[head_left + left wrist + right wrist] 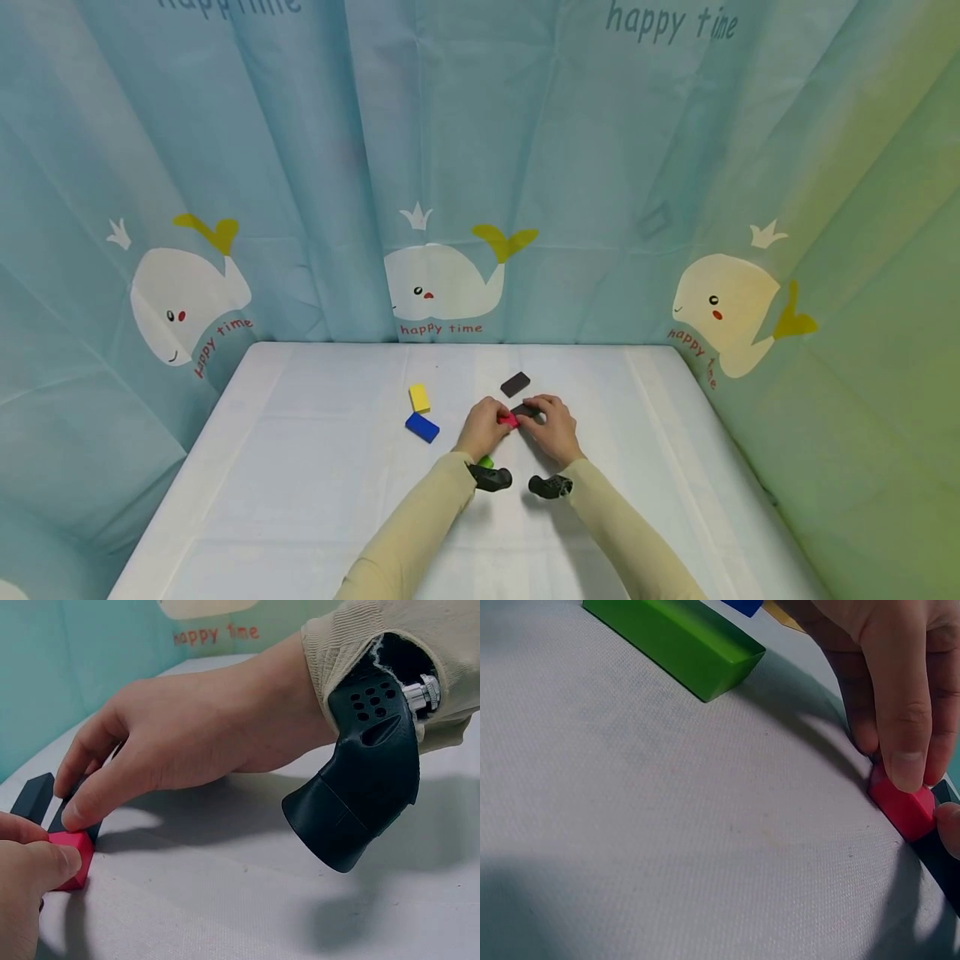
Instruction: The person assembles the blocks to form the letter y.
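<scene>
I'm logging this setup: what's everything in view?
Table: one, white, under the blocks.
Curtain: count unclear, blue, greenish at right, behind table.
Red block: one, pinkish red, on table.
Near black block: one, black, beside red.
Far black block: one, black, beyond both.
Yellow block: one, yellow, left of red.
Blue block: one, blue, just nearer than yellow.
Green block: one, green, nearest.
Wrist cameras: two, black, on wrists.
Sleeves: two, beige, on arms.
Left grip: one, bare, pinching Red block.
Right grip: one, bare, pinching Near black block.
</scene>
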The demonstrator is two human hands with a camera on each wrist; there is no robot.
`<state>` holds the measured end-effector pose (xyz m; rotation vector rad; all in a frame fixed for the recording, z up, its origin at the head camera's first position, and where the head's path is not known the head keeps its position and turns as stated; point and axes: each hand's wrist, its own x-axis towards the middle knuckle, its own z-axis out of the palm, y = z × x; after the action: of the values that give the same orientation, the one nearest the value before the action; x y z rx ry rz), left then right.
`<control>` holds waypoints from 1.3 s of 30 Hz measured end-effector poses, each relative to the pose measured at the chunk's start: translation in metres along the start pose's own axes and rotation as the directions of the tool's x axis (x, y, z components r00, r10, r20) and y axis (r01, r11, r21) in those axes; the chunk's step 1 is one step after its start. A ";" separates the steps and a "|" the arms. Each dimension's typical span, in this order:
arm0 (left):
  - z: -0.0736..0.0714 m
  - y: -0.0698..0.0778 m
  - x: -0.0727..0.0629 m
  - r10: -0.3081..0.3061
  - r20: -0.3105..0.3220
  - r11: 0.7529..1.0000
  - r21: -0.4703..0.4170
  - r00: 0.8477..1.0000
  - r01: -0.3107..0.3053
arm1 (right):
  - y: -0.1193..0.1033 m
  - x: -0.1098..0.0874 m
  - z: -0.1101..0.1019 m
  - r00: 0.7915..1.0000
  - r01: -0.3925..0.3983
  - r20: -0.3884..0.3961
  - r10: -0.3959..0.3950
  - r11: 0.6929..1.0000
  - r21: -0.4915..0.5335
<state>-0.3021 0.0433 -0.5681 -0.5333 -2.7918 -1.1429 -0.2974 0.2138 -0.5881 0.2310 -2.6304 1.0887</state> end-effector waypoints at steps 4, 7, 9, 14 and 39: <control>-0.001 0.001 0.000 -0.013 0.007 1.000 -0.010 1.000 0.013 | -0.001 0.002 -0.001 0.999 -0.042 0.033 0.043 0.999 -0.021; 0.000 0.001 0.001 -0.019 0.010 1.000 -0.008 1.000 0.019 | -0.001 0.001 -0.001 0.999 -0.031 0.029 0.032 0.999 -0.019; 0.000 0.000 0.001 -0.019 0.012 1.000 -0.012 1.000 0.019 | 0.000 0.001 -0.001 0.999 -0.027 0.029 0.028 0.999 -0.024; 0.002 -0.002 0.000 -0.022 0.027 1.000 -0.012 0.999 0.022 | 0.002 0.000 0.000 0.999 -0.033 0.040 0.034 0.999 -0.031; -0.004 0.000 0.004 -0.047 0.052 0.997 -0.058 0.998 0.050 | 0.004 0.076 -0.016 0.984 -0.073 0.167 0.065 0.996 0.045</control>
<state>-0.3064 0.0414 -0.5646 -0.5096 -2.8368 -1.2419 -0.3669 0.2255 -0.5560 0.2527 -2.7772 1.2093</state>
